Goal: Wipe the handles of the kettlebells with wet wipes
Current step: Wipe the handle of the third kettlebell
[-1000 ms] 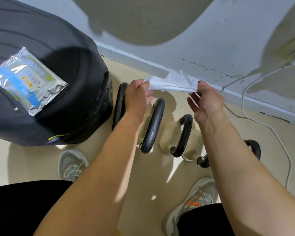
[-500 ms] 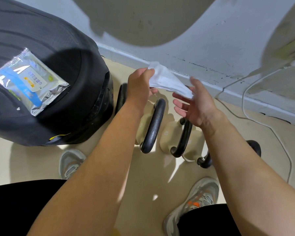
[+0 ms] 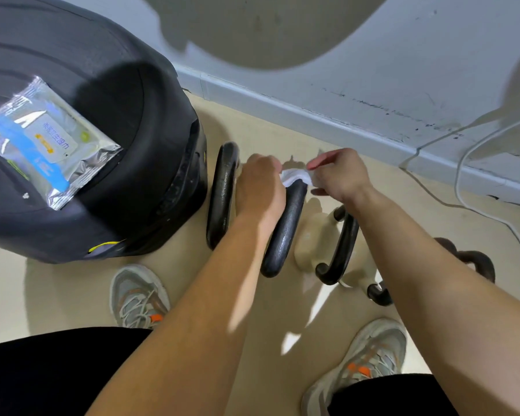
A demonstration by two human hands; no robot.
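Together, left hand (image 3: pixel 260 187) and right hand (image 3: pixel 339 175) each pinched the wipe (image 3: pixel 294 177), draped over the twelve-o'clock end of the second handle (image 3: pixel 285 229), apparently touching it; the pack (image 3: pixel 47 139) lay at nine o'clock on a black bag (image 3: pixel 138 121).

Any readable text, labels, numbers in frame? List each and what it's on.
"杀菌卫生湿巾": white label of the wet wipes pack, which lies on the black case; slightly soft, so this is my best reading.
Orange tag and other print on the pack: too blurred to read.
kettlebells, shoes: no text visible.
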